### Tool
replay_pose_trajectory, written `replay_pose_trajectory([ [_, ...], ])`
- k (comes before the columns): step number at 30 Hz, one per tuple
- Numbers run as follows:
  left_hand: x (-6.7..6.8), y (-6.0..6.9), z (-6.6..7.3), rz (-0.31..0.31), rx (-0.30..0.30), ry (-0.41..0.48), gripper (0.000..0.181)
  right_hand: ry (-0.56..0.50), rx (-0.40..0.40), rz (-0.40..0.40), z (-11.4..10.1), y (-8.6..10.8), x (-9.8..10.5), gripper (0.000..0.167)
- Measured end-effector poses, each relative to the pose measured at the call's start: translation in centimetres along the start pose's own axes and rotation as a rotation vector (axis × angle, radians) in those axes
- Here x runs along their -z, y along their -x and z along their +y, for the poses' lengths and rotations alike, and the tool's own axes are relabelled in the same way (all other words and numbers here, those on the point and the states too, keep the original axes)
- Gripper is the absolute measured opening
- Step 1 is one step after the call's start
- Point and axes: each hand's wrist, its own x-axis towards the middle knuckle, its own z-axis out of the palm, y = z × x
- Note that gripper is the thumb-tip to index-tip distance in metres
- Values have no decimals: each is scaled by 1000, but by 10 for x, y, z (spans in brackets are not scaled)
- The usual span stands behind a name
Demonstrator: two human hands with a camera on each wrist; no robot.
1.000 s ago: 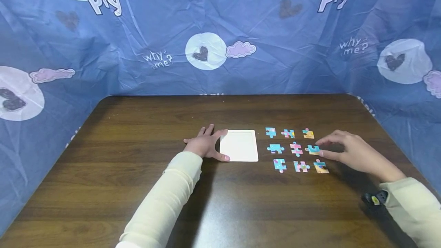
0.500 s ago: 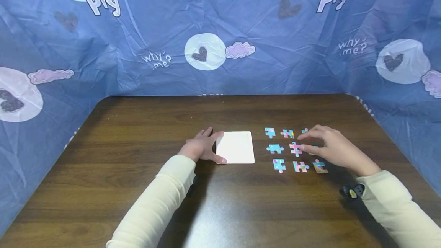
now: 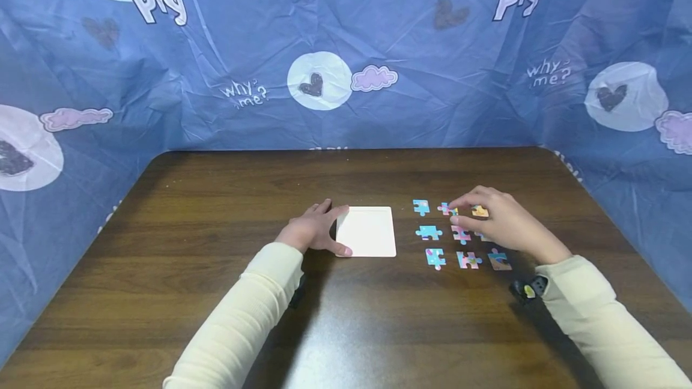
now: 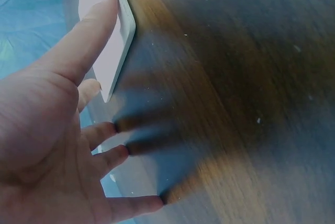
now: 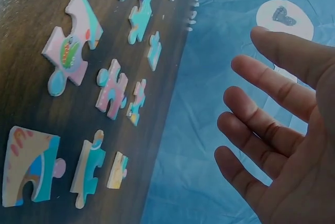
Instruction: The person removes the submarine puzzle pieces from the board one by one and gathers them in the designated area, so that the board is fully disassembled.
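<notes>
My left hand [image 3: 313,230] touches a white square puzzle frame [image 3: 367,234], with the thumb at its near left corner and the index finger at its far left corner. In the left wrist view, the fingers are spread and mostly straight beside the white frame [image 4: 122,38]. My right hand [image 3: 505,219] hovers over the jigsaw pieces, its thumb and index finger apart with nothing between them. Nearest its fingertips are a pink-and-blue piece [image 3: 444,208] in the far row and a pink piece [image 3: 461,235] in the middle. My forearm-side hand partly covers the middle row's right piece.
Several jigsaw pieces lie apart in three rows, including a blue one [image 3: 429,232] and a sandy one [image 3: 499,260]. They stand on a brown wooden table [image 3: 216,305]. A blue printed cloth [image 3: 216,47] hangs behind the table and along both sides.
My right hand has moved left across the pieces, from the right column to the middle one. The frame has slid slightly left and nearer with my left hand.
</notes>
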Motion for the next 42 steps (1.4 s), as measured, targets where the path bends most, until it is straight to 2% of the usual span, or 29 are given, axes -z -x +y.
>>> replay_pose_trajectory([
  [12,-1,-1,-1,0,4,-5,97,6,-40,50,-8,-9,0,30],
  [15,-2,-1,-2,9,5,1,97,-3,-31,52,-10,-12,-1,29],
  [19,-2,-2,-2,12,-3,10,97,-23,-70,37,-13,-16,-2,31],
  [22,4,-2,-1,3,-13,18,94,-38,-121,45,-15,-22,-2,35],
  [26,20,0,3,28,-26,49,89,-31,-180,114,-18,-32,-2,40],
  [28,29,2,5,84,-22,49,87,-19,-203,154,-21,-37,-3,43],
  [31,39,2,8,239,1,32,85,18,-216,208,-25,-44,-7,49],
  [34,42,1,11,402,42,14,82,61,-226,247,-29,-52,-12,54],
  [36,40,-2,11,486,65,4,78,96,-236,244,-32,-57,-16,58],
  [39,35,-7,12,558,99,-17,73,152,-258,197,-35,-64,-22,63],
  [42,29,-14,11,588,126,-39,70,198,-279,134,-37,-69,-29,68],
])
